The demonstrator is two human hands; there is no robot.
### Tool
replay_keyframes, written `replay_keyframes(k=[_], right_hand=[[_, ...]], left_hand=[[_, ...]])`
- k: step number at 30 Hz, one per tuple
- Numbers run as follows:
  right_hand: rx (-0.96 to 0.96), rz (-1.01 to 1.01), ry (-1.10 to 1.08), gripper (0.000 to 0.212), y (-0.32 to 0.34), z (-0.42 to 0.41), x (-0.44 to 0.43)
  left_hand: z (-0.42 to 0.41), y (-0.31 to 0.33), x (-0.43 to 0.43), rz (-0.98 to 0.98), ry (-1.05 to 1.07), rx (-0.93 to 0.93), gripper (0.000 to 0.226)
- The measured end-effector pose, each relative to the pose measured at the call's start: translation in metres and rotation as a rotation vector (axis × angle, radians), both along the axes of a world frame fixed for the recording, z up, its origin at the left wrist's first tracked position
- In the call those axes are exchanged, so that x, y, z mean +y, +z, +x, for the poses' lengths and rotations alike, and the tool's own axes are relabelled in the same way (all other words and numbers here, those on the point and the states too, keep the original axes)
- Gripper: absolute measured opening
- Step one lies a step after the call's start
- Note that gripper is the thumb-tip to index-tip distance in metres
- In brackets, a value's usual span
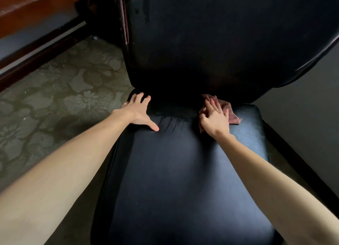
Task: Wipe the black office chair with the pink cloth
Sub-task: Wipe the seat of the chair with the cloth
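I'm in the wiping step on the seat [183, 153] of the black office chair [192, 199]: my right hand [215, 119] presses the pink cloth [232, 114] down with its fingers [211, 105] stretched over it rather than bunching it, just below the backrest [211, 43] toward its right side. My left hand [138, 110] lies spread and empty on the seat below the backrest's left side, bracing. Next, I judge, the cloth wants drawing away from the backrest across the rest of the seat, under steady pressure so the cover doesn't ruck.
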State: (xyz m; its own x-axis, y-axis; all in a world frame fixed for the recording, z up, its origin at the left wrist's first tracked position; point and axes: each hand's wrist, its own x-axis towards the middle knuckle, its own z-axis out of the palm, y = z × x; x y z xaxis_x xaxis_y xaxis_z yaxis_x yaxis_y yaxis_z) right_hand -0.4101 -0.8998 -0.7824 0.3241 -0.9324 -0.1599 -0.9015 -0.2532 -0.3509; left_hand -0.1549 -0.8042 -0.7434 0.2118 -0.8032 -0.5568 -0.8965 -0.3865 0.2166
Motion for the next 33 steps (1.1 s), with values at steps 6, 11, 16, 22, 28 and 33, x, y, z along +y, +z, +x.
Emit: replay_keyframes(k=[6,11,16,22,28,33], right_hand=[[-0.133,0.061,0.131,0.064,0.002,0.055,0.007],[-0.001,0.012,0.202,0.054,-0.005,0.064,0.013],[0.052,-0.042,0.046,0.054,-0.005,-0.008,-0.003],[0.106,-0.085,-0.007,0.057,-0.01,0.005,-0.007],[0.033,-0.095,0.287,0.054,-0.008,0.092,0.019],[0.022,-0.087,0.25,0.056,-0.007,0.059,0.006]], left_hand=[[-0.014,0.003,-0.008,0.029,0.065,0.017,0.129],[0.001,-0.004,-0.003,0.018,0.063,0.033,0.125],[-0.002,-0.003,-0.003,-0.004,0.063,0.02,0.125],[-0.002,-0.005,0.004,-0.047,0.077,0.037,0.123],[-0.002,-0.009,0.01,-0.065,0.13,0.033,0.123],[-0.001,-0.01,0.012,-0.076,0.107,0.066,0.121]])
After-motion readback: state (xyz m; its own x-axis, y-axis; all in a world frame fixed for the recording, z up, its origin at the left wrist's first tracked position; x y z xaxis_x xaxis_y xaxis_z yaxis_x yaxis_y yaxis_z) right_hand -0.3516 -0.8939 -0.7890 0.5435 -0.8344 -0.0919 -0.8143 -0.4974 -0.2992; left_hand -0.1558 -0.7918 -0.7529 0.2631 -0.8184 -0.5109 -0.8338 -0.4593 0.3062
